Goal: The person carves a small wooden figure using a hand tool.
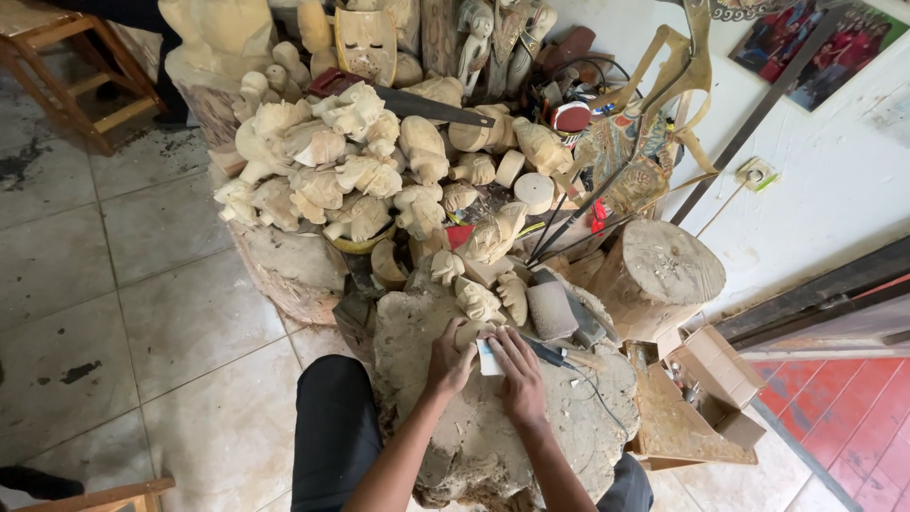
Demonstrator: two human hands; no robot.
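My left hand (448,361) grips a small pale wooden carving (471,331) against the top of a rough stump block (493,427) between my knees. My right hand (517,372) presses a small white piece, probably sandpaper (489,357), against the carving. Both hands sit close together at the block's far side. A dark-handled tool (548,356) lies on the block just right of my right hand.
A heap of unfinished pale wooden figures (332,171) covers a second stump ahead, with a saw (417,102) on top. A sanding block (551,309), a round log (661,270), open cardboard boxes (711,365) and leaning puppets stand to the right by the wall. Tiled floor (123,313) lies left.
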